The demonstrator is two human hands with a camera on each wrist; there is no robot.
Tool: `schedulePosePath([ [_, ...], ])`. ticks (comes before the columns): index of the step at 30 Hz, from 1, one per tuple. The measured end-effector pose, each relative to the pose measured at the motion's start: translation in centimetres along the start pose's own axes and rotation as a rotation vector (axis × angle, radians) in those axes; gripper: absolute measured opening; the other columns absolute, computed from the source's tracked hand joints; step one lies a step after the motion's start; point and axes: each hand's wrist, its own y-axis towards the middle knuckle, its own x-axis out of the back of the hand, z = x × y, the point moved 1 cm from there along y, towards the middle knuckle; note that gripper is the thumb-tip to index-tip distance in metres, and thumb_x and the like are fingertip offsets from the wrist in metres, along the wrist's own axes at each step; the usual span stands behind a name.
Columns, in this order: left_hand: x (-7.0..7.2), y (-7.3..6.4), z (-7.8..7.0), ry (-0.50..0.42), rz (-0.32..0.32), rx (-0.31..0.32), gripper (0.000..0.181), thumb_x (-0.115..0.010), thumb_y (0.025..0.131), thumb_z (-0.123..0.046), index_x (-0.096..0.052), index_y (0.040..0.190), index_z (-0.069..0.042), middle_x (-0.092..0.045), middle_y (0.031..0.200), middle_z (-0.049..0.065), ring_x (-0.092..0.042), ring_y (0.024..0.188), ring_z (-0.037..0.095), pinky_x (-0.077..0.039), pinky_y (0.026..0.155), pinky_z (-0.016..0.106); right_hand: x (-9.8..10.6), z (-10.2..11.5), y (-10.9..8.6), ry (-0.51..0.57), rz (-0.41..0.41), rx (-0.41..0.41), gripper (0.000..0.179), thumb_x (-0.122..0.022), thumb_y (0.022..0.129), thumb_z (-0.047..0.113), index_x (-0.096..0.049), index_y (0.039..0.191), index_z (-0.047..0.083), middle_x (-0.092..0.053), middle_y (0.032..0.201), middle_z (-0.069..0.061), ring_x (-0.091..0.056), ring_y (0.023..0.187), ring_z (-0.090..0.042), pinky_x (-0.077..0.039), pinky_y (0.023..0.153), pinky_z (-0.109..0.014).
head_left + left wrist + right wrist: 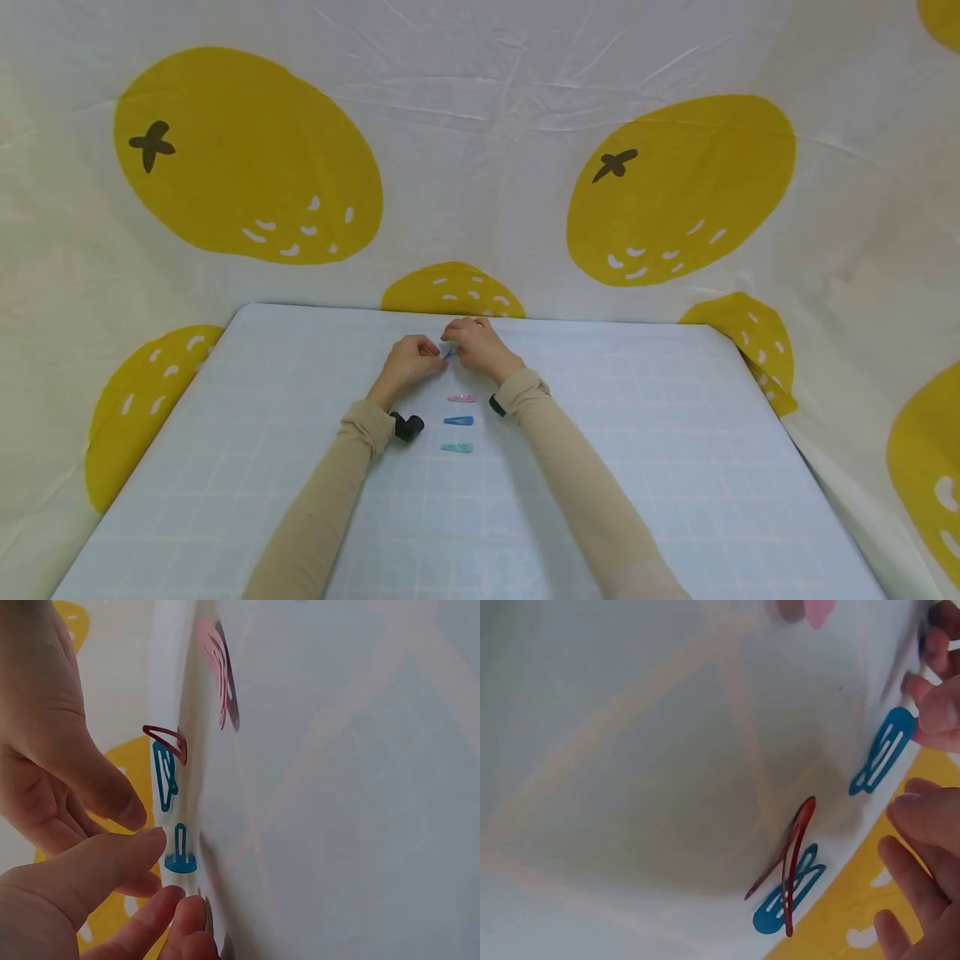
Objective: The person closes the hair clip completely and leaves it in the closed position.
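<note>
Both hands are close together near the table's far edge. My left hand [408, 365] pinches the broad end of a blue snap hair clip [885, 750] between thumb and fingertips; its narrow end points away from them. Just beside it, my right hand [483, 348] has loosely bent fingers with nothing between them. Near the right hand, a dark red hair clip [799, 840] stands on edge across a second blue hair clip [767, 921]. In the head view the right hand hides these two. Towards me lies a pink hair clip [461, 398].
Below the pink clip, another blue clip [458, 421] and a teal clip [457, 447] lie in a column between the forearms. The pale gridded tabletop [645, 467] ends just beyond the hands, against a white cloth [480, 167] with yellow fruit prints.
</note>
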Motion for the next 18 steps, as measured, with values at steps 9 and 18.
schedulePosePath([
  [9, -0.38, 0.22, 0.09, 0.051, -0.029, 0.024, 0.023, -0.081, 0.080, -0.022, -0.071, 0.092, -0.005, -0.068, 0.083, 0.007, -0.060, 0.080, 0.024, -0.044, 0.074, 0.037, -0.75, -0.24, 0.08, -0.047, 0.059, -0.039, 0.023, -0.061, 0.096, 0.003, -0.073, 0.114, 0.011, -0.065, 0.125, -0.004, -0.055, 0.123, -0.023, -0.030, 0.110, -0.049],
  [18, -0.59, 0.12, 0.02, 0.088, -0.057, 0.001, 0.010, -0.079, 0.082, -0.020, -0.076, 0.083, -0.011, -0.067, 0.078, 0.003, -0.057, 0.078, 0.023, -0.042, 0.069, 0.034, -0.98, -0.72, 0.25, -0.054, 0.055, -0.046, 0.020, -0.065, 0.092, 0.003, -0.076, 0.107, 0.011, -0.067, 0.120, -0.004, -0.056, 0.119, -0.024, -0.031, 0.109, -0.050],
])
